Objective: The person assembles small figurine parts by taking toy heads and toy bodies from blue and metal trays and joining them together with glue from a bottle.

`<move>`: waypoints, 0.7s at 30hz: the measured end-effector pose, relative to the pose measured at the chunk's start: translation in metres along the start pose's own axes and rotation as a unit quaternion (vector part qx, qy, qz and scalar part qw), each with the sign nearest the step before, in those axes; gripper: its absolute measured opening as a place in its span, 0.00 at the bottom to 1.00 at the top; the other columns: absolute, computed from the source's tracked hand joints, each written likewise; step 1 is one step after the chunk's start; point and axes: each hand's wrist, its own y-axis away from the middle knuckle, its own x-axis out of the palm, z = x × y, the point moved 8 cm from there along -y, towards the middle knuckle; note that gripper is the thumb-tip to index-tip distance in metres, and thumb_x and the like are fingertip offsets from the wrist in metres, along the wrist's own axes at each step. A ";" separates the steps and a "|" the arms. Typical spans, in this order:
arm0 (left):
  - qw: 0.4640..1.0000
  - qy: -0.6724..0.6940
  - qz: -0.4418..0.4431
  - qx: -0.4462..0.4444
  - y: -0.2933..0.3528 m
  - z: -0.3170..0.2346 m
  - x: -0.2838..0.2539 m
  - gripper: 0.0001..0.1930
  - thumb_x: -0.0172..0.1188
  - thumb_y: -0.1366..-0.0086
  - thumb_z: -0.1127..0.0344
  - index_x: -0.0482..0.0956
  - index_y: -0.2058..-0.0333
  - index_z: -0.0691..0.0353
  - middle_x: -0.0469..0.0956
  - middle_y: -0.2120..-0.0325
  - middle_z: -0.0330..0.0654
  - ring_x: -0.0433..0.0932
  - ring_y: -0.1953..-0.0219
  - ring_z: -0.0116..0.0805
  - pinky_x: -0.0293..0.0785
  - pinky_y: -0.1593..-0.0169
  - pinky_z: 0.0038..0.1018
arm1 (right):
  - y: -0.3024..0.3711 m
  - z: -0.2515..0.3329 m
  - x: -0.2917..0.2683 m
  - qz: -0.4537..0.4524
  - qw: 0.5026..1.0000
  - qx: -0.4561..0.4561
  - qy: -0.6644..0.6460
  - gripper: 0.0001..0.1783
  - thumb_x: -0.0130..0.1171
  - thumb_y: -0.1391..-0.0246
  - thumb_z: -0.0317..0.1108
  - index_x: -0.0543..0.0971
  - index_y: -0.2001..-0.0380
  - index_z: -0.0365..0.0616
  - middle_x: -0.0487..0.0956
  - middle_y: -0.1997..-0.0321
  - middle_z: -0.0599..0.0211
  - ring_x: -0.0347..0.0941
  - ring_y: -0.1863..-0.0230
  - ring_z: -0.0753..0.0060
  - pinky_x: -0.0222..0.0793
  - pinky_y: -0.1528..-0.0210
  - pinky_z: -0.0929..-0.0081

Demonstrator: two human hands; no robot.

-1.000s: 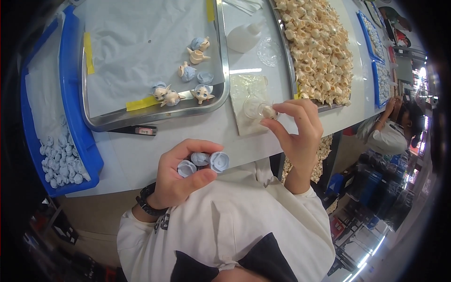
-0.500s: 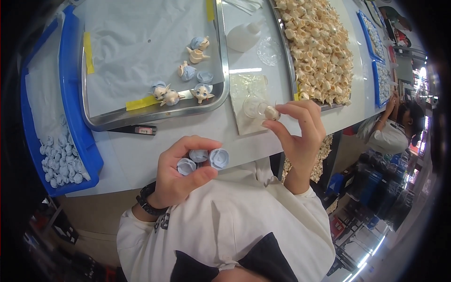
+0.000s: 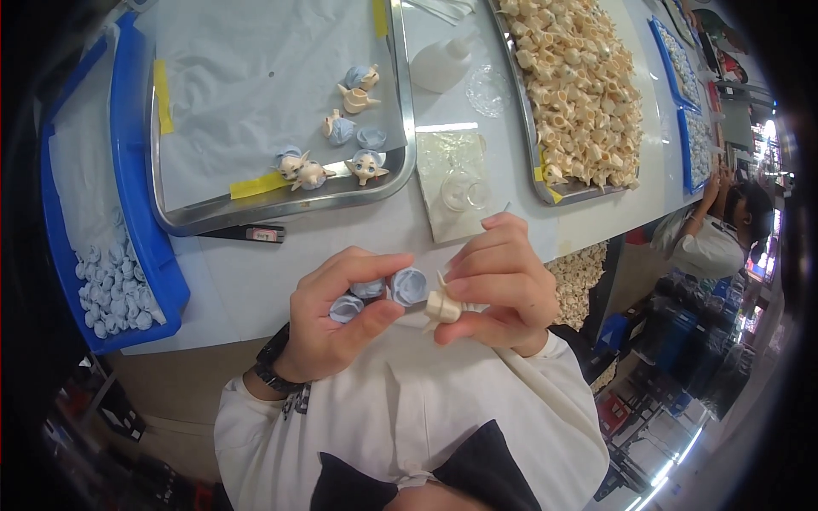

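Left hand [image 3: 336, 315] and right hand [image 3: 504, 288] close together, both holding pieces
Left pinches a pale-blue, hollow, cup-shaped piece [image 3: 410, 288], two similar cups [image 3: 345, 309] tucked behind; right grips a cream, pointed-eared doll-head piece [image 3: 442, 307] just beside that first cup; beyond the hands, a clear, round dish [image 3: 464, 192] rests on a flat, pale-greenish pad [image 3: 443, 227].
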 end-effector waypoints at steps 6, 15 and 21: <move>1.000 -0.002 0.004 -0.003 0.002 0.001 -0.001 0.17 0.60 0.43 0.69 0.73 0.56 0.68 0.74 0.70 0.41 0.71 0.70 0.26 0.66 0.65 0.20 | 0.003 -0.005 0.010 0.031 0.998 0.002 0.057 0.24 0.70 0.69 0.46 0.75 0.69 0.45 0.75 0.72 0.69 0.71 0.69 0.70 0.58 0.55 0.64; 0.999 0.029 0.009 -0.030 0.005 0.008 -0.003 0.16 0.61 0.45 0.70 0.74 0.57 0.69 0.74 0.71 0.41 0.71 0.70 0.26 0.65 0.65 0.20 | -0.005 0.004 0.017 0.032 0.992 -0.018 0.118 0.21 0.69 0.71 0.44 0.77 0.74 0.45 0.72 0.77 0.74 0.67 0.75 0.72 0.60 0.63 0.70; 0.997 0.034 0.059 -0.033 0.007 0.006 0.001 0.17 0.59 0.42 0.64 0.74 0.57 0.70 0.73 0.72 0.40 0.69 0.71 0.23 0.65 0.67 0.19 | -0.002 0.014 0.024 0.038 0.989 -0.043 0.133 0.25 0.68 0.71 0.48 0.77 0.69 0.43 0.73 0.76 0.72 0.68 0.75 0.71 0.60 0.64 0.68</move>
